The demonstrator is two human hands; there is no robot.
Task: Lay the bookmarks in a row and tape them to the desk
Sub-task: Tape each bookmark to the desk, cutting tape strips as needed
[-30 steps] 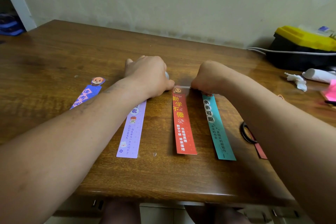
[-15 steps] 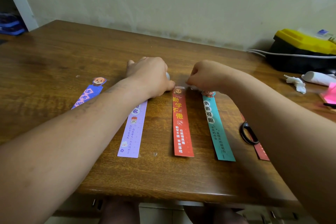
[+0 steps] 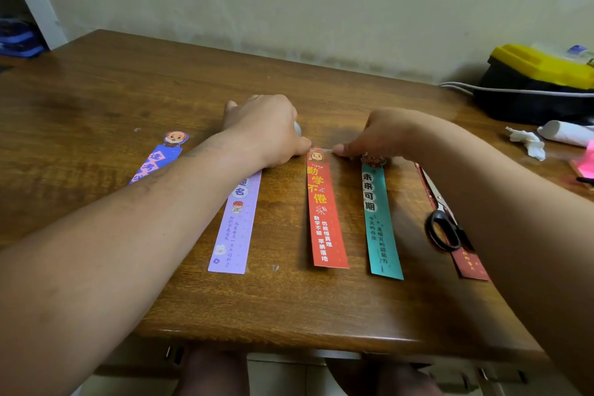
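Observation:
Five bookmarks lie side by side on the wooden desk (image 3: 289, 309): blue (image 3: 160, 157), lilac (image 3: 238, 225), red (image 3: 324, 212), teal (image 3: 379, 222) and dark red (image 3: 469, 267). My left hand (image 3: 266, 132) is closed over a tape roll (image 3: 298, 129), of which only a pale edge shows, and covers the lilac bookmark's top. A short strip of clear tape (image 3: 323, 150) runs from it across the red bookmark's top end. My right hand (image 3: 376, 135) pinches the strip's other end, thumb down on the desk beside the teal bookmark's top.
Black-handled scissors (image 3: 445, 228) lie on the dark red bookmark, under my right forearm. At the back right stand a black and yellow toolbox (image 3: 540, 83), a white cable (image 3: 459, 87), crumpled tissue (image 3: 527, 141), a white roll (image 3: 562, 132) and something pink (image 3: 586, 164).
My right hand has opened from a fist and come down, its thumb now low at the tape's end. The left hand has stayed put on the roll.

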